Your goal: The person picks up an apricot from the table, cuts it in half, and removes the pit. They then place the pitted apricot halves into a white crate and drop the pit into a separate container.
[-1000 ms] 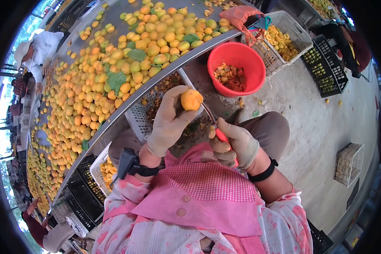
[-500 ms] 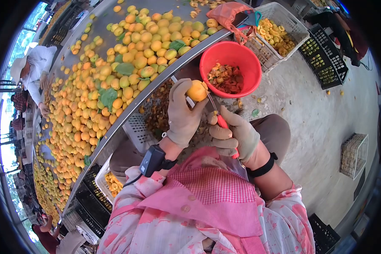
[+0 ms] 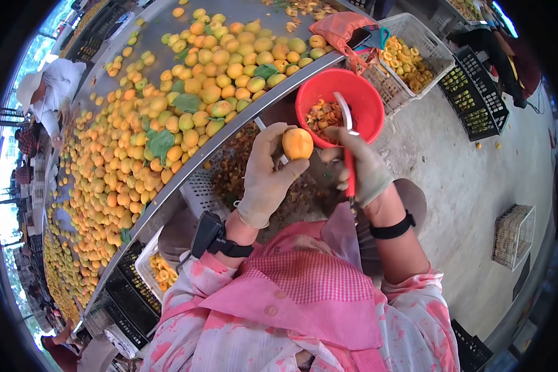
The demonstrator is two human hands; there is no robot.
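My gloved left hand grips an apricot between thumb and fingers, with a seam or cut line on the side facing me. In my gloved right hand is a red-handled cutting tool. Its curved metal blade points up and away from me, over the near part of a red bucket, apart from the apricot. The right fingers are partly blurred. Reddish-brown and orange fruit scraps lie inside the bucket.
A metal-edged table piled with apricots and some leaves runs along my left. White crates of halved fruit and a black crate stand at the back right. Another person works across the table.
My right hand has swung the cutting tool away from the apricot, its blade now turned up over the bucket. The apricot has turned in my left hand and sits slightly lower.
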